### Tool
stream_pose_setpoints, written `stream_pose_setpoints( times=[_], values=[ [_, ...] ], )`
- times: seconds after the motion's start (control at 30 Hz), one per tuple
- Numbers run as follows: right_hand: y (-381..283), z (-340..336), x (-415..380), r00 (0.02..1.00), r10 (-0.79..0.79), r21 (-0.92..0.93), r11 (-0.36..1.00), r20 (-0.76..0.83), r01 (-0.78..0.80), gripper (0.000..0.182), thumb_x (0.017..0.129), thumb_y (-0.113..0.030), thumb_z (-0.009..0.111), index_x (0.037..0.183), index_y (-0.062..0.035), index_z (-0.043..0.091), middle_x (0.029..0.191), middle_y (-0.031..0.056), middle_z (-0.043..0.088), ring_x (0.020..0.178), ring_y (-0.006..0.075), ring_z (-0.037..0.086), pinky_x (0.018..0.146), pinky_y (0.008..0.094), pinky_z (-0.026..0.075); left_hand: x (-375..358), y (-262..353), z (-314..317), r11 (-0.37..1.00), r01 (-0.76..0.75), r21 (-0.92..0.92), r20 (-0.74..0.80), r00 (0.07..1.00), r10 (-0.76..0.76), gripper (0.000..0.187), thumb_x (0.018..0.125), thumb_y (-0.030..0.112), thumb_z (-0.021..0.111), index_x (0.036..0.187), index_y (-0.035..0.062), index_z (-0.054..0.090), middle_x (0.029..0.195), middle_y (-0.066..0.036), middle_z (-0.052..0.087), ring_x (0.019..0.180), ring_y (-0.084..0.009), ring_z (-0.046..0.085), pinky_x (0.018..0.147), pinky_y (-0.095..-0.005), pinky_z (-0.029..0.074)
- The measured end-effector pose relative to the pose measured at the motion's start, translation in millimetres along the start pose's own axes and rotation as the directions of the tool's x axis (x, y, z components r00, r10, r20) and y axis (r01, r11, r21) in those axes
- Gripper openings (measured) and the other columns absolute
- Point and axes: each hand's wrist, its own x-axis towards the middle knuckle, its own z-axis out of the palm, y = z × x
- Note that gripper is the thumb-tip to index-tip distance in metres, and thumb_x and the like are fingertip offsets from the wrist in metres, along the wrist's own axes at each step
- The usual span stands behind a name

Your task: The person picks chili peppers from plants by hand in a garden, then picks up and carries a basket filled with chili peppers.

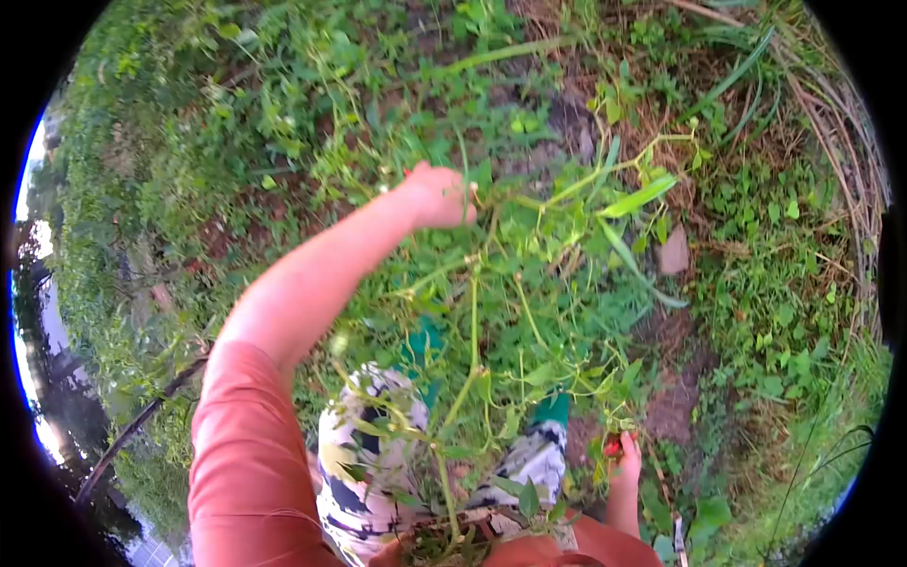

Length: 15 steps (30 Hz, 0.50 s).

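Trailing weed vines [472, 369] are hanging nearest the lens, their upper ends being gripped in the closed left hand [439, 197], raised to keep them off the ground. Below the vines, the right hand [624, 460] is pinching something small and red [612, 446]. No container is showing.

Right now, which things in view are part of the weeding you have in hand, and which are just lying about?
In hand:
left hand, gripping the pulled vines
right hand, low, holding a small red thing, too small to identify

Lying about:
flat stone on the soil
dry stalks at the right edge
dark pipe at lower left
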Motion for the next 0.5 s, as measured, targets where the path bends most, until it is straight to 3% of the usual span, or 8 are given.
stream_pose_setpoints(
  times=[0.07, 0.13, 0.2, 0.3, 0.37, 0.4, 0.43, 0.5],
  values=[
    [6, -10, 8, 0.999, -0.042, -0.002, 0.999, -0.002, 0.042, 0.022, 0.085, -0.016, 0.056, 0.103, -0.0038, 0.053, 0.071, 0.0062, 0.057, 0.058, 0.0165, 0.054, 0.049, 0.0322, 0.046, -1, 4, 2, 0.998, 0.007, 0.069, 0.007, 1.000, -0.008, 0.035, 0.080, 0.030, 0.037, 0.088, 0.0083, 0.064, 0.091, -0.009, 0.064, 0.087, -0.0246, 0.061, 0.083, -0.0433, 0.040],
    [8, -18, 7, 0.997, -0.073, -0.016, 0.997, -0.031, 0.073, 0.022, 0.085, -0.017, 0.057, 0.103, -0.0041, 0.053, 0.071, 0.0062, 0.057, 0.058, 0.0166, 0.054, 0.049, 0.0317, 0.046, 1, 8, 3, 0.990, 0.060, 0.125, 0.052, 0.996, -0.066, 0.030, 0.082, 0.026, 0.040, 0.089, 0.0087, 0.064, 0.092, -0.012, 0.064, 0.088, -0.0261, 0.060, 0.085, -0.0468, 0.039],
    [4, -19, 3, 0.994, -0.092, -0.014, 0.996, -0.060, 0.091, 0.020, 0.086, -0.018, 0.056, 0.101, -0.0043, 0.056, 0.086, 0.0078, 0.061, 0.065, 0.0156, 0.057, 0.056, 0.0282, 0.047, 1, 9, -3, 0.982, 0.111, 0.151, 0.070, 0.990, -0.123, 0.029, 0.083, 0.025, 0.041, 0.090, 0.0083, 0.063, 0.094, -0.013, 0.063, 0.090, -0.0266, 0.060, 0.087, -0.0487, 0.038],
    [5, -27, 4, 0.995, -0.097, 0.034, 0.995, -0.014, 0.097, 0.019, 0.086, -0.019, 0.056, 0.099, -0.0056, 0.056, 0.084, 0.0078, 0.061, 0.063, 0.0166, 0.057, 0.051, 0.0300, 0.047, -5, 5, -3, 0.976, 0.211, 0.047, 0.054, 0.975, -0.213, 0.026, 0.084, 0.021, 0.043, 0.094, 0.0056, 0.061, 0.096, -0.016, 0.062, 0.092, -0.0277, 0.059, 0.090, -0.0500, 0.038],
    [9, -35, 6, 0.995, -0.104, 0.046, 0.994, 0.004, 0.104, 0.019, 0.086, -0.019, 0.056, 0.100, -0.0063, 0.056, 0.084, 0.0070, 0.061, 0.061, 0.0173, 0.057, 0.051, 0.0307, 0.047, -1, -4, 13, 0.986, 0.168, -0.005, -0.292, 0.942, -0.162, 0.027, 0.086, 0.021, 0.044, 0.098, 0.0021, 0.059, 0.096, -0.018, 0.061, 0.095, -0.0271, 0.058, 0.092, -0.0477, 0.038],
    [6, -34, 2, 0.994, -0.106, 0.050, 0.993, -0.006, 0.106, 0.019, 0.086, -0.019, 0.056, 0.100, -0.0062, 0.056, 0.084, 0.0068, 0.062, 0.062, 0.0172, 0.057, 0.051, 0.0302, 0.047, -4, -3, 0, 0.986, 0.167, 0.021, -0.194, 0.968, -0.159, 0.026, 0.088, 0.021, 0.045, 0.101, 0.0027, 0.058, 0.101, -0.018, 0.060, 0.101, -0.0283, 0.055, 0.092, -0.0449, 0.039],
    [5, -35, -1, 0.994, -0.108, 0.051, 0.993, -0.016, 0.109, 0.019, 0.086, -0.019, 0.055, 0.100, -0.0062, 0.055, 0.085, 0.0065, 0.062, 0.062, 0.0171, 0.057, 0.051, 0.0298, 0.047, -6, -2, -11, 0.985, 0.172, 0.022, -0.207, 0.964, -0.164, 0.026, 0.088, 0.021, 0.045, 0.101, 0.0027, 0.058, 0.101, -0.018, 0.060, 0.101, -0.0283, 0.055, 0.092, -0.0449, 0.039],
    [6, -48, 5, 0.991, -0.135, 0.028, 0.991, 0.010, 0.134, 0.020, 0.086, -0.020, 0.055, 0.102, -0.0068, 0.055, 0.084, 0.0061, 0.062, 0.062, 0.0171, 0.057, 0.051, 0.0295, 0.047, -11, -1, -30, 0.976, 0.112, -0.186, -0.146, 0.979, -0.140, 0.027, 0.090, 0.023, 0.044, 0.107, 0.0062, 0.058, 0.110, -0.016, 0.057, 0.106, -0.0302, 0.051, 0.092, -0.0442, 0.040]
  ],
)
